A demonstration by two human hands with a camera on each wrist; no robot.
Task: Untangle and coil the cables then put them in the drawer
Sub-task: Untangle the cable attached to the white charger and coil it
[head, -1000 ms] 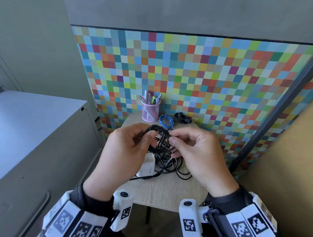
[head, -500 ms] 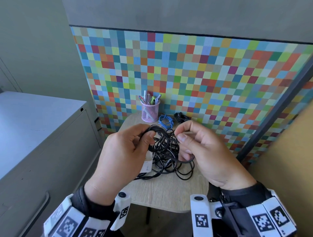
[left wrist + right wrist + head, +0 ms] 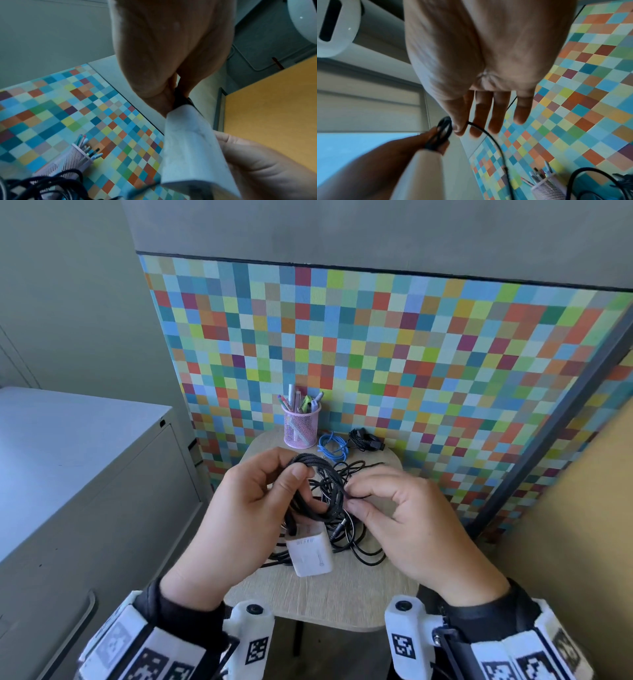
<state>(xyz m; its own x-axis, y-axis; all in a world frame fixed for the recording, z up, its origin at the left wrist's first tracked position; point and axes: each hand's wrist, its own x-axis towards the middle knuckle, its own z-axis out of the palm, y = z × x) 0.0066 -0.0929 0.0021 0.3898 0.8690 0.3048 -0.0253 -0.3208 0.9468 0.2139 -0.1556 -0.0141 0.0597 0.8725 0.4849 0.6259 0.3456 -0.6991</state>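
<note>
A tangle of black cables (image 3: 334, 501) hangs over the small wooden table (image 3: 329, 597), with a white charger block (image 3: 310, 553) dangling from it. My left hand (image 3: 274, 491) grips a coiled bunch of the black cable (image 3: 442, 134) between thumb and fingers, above the charger (image 3: 188, 148). My right hand (image 3: 356, 498) pinches a thin black strand (image 3: 489, 136) of the tangle between thumb and index finger. A coiled blue cable (image 3: 333, 446) and a small coiled black cable (image 3: 364, 440) lie at the table's far edge.
A pink mesh pen holder (image 3: 301, 428) stands at the back of the table against the multicoloured checked wall panel (image 3: 376, 354). A grey cabinet (image 3: 68, 474) is on the left. A yellow-brown surface (image 3: 582, 542) is on the right.
My right hand came back from the right toward the bundle and now pinches a strand close to the left hand. The charger block has swung more into view below the left hand.
</note>
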